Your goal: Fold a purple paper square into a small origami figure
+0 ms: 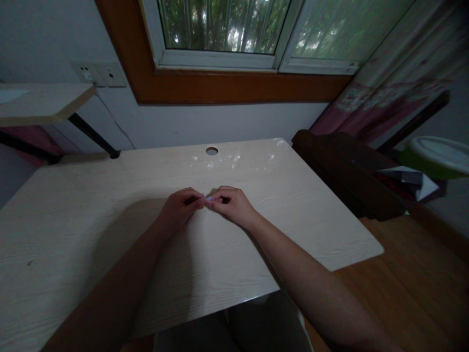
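Note:
Both of my hands meet over the middle of the pale wood-grain desk [293,195]. A small, pale bluish-white piece [208,198] shows between my fingertips; it is too small and too covered to tell its kind. My left hand [183,206] pinches its left side between thumb and fingers. From the right, my right hand [231,203] pinches the other side, its fingertips nearly touching those of the left. Most of the piece is hidden by the fingers.
A round cable hole [211,151] lies near the desk's back edge. At left a raised shelf [47,105] stands on black legs. Beyond are a wall socket [98,75] and a window [223,29]. Dark wooden furniture [330,166] and a green tub [436,156] sit at right.

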Action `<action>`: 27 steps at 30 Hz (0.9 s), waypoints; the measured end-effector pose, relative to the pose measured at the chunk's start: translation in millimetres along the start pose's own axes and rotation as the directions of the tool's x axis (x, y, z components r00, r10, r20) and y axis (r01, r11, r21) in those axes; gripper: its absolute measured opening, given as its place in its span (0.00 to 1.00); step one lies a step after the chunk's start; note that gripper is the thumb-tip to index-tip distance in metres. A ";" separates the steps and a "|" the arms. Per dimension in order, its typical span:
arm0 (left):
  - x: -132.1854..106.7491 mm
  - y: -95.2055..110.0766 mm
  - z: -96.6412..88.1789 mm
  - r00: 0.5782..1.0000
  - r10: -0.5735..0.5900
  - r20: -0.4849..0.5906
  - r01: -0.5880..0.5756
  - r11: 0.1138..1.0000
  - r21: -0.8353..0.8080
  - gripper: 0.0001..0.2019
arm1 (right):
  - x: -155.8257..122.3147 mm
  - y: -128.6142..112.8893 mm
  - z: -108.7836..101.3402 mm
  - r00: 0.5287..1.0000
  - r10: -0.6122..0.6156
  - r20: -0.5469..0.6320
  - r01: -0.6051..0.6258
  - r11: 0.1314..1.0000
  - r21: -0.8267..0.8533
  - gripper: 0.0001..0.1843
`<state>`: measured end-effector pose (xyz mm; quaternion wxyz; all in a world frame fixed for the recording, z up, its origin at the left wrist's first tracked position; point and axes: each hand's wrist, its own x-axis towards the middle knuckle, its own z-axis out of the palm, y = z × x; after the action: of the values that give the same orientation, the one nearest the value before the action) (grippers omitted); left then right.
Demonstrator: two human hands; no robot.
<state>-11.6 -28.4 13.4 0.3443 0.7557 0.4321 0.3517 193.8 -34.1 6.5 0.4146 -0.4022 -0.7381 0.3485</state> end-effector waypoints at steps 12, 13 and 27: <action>0.0 -1.9 -1.6 0.999 -0.048 -0.016 0.047 0.996 -0.082 0.12 | -0.4 4.6 2.5 0.999 0.033 -0.007 -0.033 0.999 0.023 0.12; 0.1 -2.0 -1.7 0.998 -0.056 -0.008 0.055 0.995 -0.084 0.12 | -0.5 4.5 2.2 0.999 0.031 -0.010 -0.030 0.999 0.023 0.12; 0.2 -5.9 -0.7 1.000 0.019 0.006 -0.019 1.000 -0.014 0.10 | -1.1 1.4 -1.4 1.000 0.025 0.004 -0.025 0.999 0.045 0.09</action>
<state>-14.5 -25.8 8.9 0.3477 0.7585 0.4212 0.3556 195.9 -34.2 5.4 0.4178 -0.4014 -0.7257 0.3710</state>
